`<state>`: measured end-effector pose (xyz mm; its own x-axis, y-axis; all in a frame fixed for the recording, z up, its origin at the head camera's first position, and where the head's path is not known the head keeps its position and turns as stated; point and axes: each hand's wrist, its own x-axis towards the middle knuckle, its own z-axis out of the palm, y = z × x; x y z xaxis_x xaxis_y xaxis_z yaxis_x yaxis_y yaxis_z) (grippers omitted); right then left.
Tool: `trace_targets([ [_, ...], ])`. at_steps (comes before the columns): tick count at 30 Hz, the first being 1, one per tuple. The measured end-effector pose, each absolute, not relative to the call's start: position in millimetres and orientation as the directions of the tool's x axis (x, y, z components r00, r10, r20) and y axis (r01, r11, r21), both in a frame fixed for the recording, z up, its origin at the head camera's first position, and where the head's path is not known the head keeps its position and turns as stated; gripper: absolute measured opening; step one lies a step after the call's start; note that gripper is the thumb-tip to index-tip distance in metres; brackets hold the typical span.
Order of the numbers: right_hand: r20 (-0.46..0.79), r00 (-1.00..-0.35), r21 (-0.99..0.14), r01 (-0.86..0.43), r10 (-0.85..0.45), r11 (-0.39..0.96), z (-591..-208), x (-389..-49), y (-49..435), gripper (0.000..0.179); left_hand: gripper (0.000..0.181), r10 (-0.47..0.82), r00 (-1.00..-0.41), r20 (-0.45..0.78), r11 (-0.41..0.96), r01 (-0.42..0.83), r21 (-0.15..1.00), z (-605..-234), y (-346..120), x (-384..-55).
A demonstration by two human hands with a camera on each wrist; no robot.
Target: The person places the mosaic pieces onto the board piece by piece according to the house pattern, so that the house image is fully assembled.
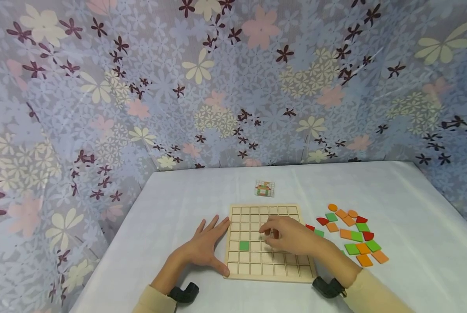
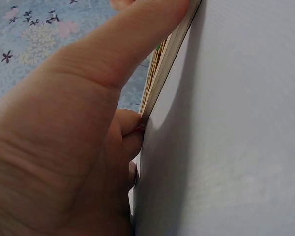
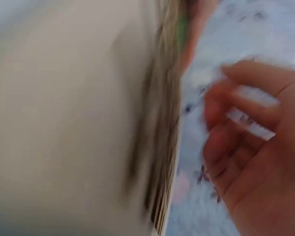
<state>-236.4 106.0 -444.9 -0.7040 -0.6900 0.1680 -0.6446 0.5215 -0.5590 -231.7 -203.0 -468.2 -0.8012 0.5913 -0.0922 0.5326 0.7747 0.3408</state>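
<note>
A square wooden grid board [image 1: 270,278] lies on the white cloth. One green square tile [image 1: 244,245] sits in a cell on its left side. My left hand [image 1: 203,248] rests flat at the board's left edge, its fingers spread; thumb and fingertips touch the frame. In the left wrist view the thumb [image 2: 152,22] lies against the board's side. My right hand [image 1: 290,234] hovers over the middle-right cells with loosely bent fingers. The right wrist view is blurred, showing the right hand [image 3: 265,137] apart from the board and no tile between its fingers.
Loose orange, green and red pieces [image 1: 351,234] lie scattered right of the board, a few partly hidden behind the right forearm. A small pattern card [image 1: 265,188] lies beyond the board. Flowered cloth [image 1: 233,87] hangs behind the table.
</note>
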Motion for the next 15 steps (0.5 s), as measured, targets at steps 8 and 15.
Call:
trace_targets([
  [8, 0.180, -0.738, -0.536, -0.628, -0.651, 0.564, -443.1, -236.9, 131.2, 0.023, 0.140, 0.595, -0.799, -0.088, 0.768, 0.532, 0.357, -468.3, -203.2, -231.3],
  [15, 0.172, -0.762, -0.530, -0.606, -0.625, 0.593, -445.9, -238.4, 154.9, 0.024, 0.141, 0.590, -0.801, -0.100, 0.774, 0.526, 0.352, -469.3, -202.4, -231.3],
])
